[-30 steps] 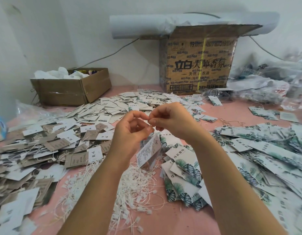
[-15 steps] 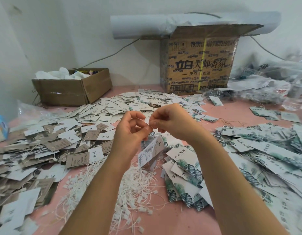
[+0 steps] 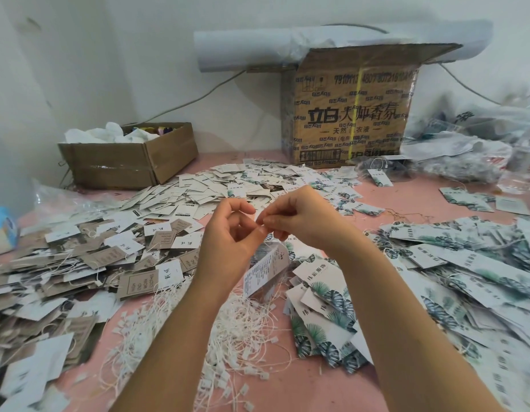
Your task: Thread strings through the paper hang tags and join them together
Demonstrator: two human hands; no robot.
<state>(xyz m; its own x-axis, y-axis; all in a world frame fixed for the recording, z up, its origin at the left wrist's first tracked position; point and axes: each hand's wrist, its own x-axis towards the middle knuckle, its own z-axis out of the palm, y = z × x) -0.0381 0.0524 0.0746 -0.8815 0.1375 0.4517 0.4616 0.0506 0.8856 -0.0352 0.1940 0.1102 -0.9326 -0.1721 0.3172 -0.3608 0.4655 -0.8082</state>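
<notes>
Work surface: a pink table (image 3: 406,203) against a white wall, heavily littered; a large printed carton (image 3: 347,114) at the back, a low open box (image 3: 124,162) at back left. Brown and white tags (image 3: 139,281) are heaped on the left, leaf-print tags (image 3: 326,307) on the right, and a tangle of loose white strings (image 3: 237,331) lies in front between the forearms.

Left hand (image 3: 228,242) and right hand (image 3: 302,221) are raised above the table, fingertips touching; each pinches narrowly, thumb against forefinger, on the string (image 3: 266,242), visible only as a faint white thread just below the pinch. The tag set (image 3: 265,272) hangs tilted beneath the hands, clear of the table; how many tags it holds cannot be told.

Assessment: the step in hand appears to be closing the string's two ends; the fastener is hidden by the fingertips.

Risks: a misaligned end may fail to lock, so the set would part on release; a slackened pinch would drop the tags into the string tangle below, where they could snag; pulling hard may tear the tag hole.
</notes>
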